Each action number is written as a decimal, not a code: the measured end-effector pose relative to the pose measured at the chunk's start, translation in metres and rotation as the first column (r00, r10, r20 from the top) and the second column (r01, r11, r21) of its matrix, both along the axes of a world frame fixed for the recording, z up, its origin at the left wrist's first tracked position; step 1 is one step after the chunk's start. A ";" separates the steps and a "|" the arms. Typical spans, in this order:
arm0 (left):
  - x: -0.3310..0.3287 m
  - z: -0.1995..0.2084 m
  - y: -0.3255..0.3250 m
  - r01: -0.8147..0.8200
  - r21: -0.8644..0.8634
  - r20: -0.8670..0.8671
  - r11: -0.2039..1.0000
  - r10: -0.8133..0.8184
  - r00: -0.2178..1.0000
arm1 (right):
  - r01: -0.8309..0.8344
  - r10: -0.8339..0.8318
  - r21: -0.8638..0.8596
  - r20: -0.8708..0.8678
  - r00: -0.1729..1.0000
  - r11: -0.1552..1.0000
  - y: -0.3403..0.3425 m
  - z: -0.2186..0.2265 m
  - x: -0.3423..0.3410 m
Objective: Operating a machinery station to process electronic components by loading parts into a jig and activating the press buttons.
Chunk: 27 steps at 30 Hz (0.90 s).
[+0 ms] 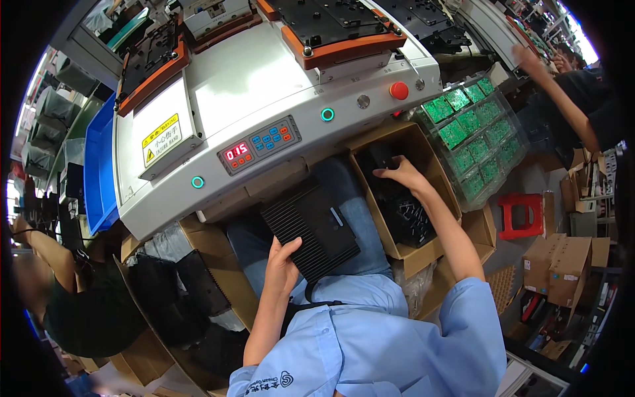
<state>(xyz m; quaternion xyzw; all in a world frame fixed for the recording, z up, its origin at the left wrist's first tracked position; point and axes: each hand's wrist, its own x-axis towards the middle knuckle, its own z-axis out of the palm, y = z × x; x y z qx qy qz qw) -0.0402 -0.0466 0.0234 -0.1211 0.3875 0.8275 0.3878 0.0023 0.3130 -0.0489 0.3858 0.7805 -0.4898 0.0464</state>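
My left hand [283, 259] grips the ribbed edge of a black plastic cover [323, 228], thumb on top, and holds it over my lap. Fine parallel ribs run along the cover's near left part, and a narrow slot shows in its smooth part. To the right, my right hand [406, 176] reaches into an open cardboard box [418, 262], its thumb and fingers closed about a black plastic part [377, 156]. That part's exact shape is hidden. Several small black parts [411, 218] lie loose in the box below this hand.
A white machine [228, 79] with a lit control panel [259, 145] and a red button [399, 90] stands ahead. Green circuit boards [468, 121] fill a clear tray at right. More black covers [175, 284] lie in a carton at left. Other people work at both sides.
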 end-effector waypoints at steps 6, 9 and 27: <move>0.002 0.005 0.005 -0.011 0.005 -0.010 1.000 0.011 1.000 | -0.020 0.022 0.130 -0.014 1.000 0.991 -0.014 0.003 0.006; 0.000 0.003 0.005 -0.009 0.003 -0.013 1.000 0.009 1.000 | -0.174 0.165 0.456 0.060 0.984 0.873 -0.027 0.023 0.004; -0.032 0.020 0.019 0.317 -0.152 -0.209 0.936 -0.344 0.915 | -0.695 0.975 0.717 0.125 0.186 0.041 -0.129 0.154 0.027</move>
